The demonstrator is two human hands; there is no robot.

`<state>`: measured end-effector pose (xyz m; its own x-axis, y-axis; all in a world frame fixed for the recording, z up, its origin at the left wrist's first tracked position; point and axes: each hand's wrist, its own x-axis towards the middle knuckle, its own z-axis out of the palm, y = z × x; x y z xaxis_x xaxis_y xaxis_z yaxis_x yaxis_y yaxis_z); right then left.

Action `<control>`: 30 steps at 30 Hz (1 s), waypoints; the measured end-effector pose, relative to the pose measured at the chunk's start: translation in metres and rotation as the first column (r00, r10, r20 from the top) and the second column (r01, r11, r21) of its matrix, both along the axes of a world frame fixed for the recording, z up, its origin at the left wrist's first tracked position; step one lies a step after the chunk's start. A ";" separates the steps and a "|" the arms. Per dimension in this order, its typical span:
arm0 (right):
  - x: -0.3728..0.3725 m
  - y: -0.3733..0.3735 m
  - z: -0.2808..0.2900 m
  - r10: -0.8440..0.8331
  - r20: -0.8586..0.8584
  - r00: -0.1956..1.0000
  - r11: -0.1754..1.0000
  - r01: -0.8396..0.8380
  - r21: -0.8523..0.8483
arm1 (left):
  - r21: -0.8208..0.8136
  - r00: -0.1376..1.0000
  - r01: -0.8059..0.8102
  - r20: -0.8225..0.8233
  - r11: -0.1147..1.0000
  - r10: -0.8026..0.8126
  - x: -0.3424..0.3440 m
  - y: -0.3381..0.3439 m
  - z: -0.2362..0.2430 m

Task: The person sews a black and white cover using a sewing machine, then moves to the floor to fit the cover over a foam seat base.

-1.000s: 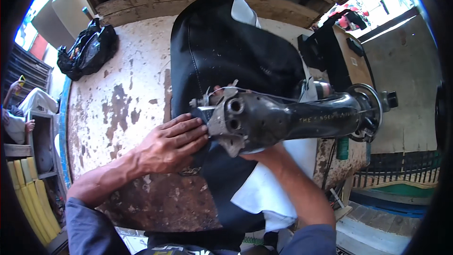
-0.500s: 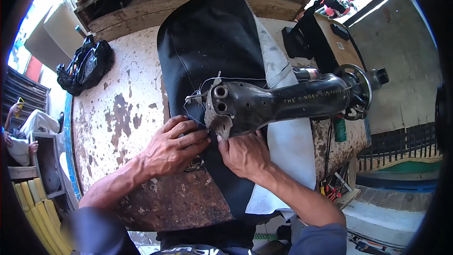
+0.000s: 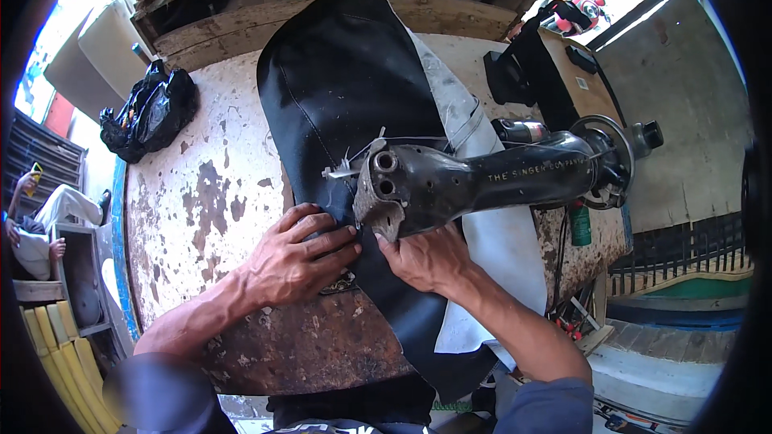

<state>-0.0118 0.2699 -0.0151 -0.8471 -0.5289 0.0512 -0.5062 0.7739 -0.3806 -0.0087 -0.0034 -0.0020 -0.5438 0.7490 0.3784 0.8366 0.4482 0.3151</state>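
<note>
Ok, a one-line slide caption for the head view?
Both hands, left hand and right hand, press black fabric flat under a black sewing machine on a worn table.

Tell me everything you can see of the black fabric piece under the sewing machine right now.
The black fabric is a long, matte sheet that looks like leather or vinyl, with a faint stitched seam down its length. It lies flat on the worn, paint-chipped table, from the far edge to the near edge, where its end hangs over. A pale lining shows along its right side. It passes under the head of the black sewing machine. The left hand presses flat on its left edge; the right hand presses it beside the needle.
</note>
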 end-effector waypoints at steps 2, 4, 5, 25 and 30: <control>-0.007 0.002 -0.001 0.019 -0.008 1.000 1.000 -0.019 0.000 | -0.005 0.999 -0.030 -0.020 1.000 0.030 0.001 0.002 -0.001; -0.011 0.003 -0.001 0.049 -0.078 0.996 0.999 -0.051 -0.017 | -0.014 0.999 -0.042 -0.024 0.999 0.042 0.006 0.003 -0.002; -0.013 0.003 -0.001 0.072 -0.148 0.986 0.996 -0.077 -0.032 | -0.016 0.998 -0.051 -0.029 0.999 0.050 0.006 0.003 -0.003; -0.057 0.021 -0.033 0.252 -0.229 0.940 0.908 -0.311 -0.281 | -0.072 0.996 -0.085 0.016 0.994 0.086 -0.003 -0.001 -0.007; -0.065 0.023 -0.036 0.317 -0.227 0.921 0.892 -0.371 -0.259 | -0.067 0.997 -0.070 0.015 0.995 0.072 -0.002 -0.003 -0.005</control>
<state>-0.0771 0.2924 -0.0516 -0.5775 -0.7239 0.3774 -0.7991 0.4065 -0.4430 -0.0107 -0.0060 -0.0073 -0.6027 0.7315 0.3190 0.7965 0.5268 0.2969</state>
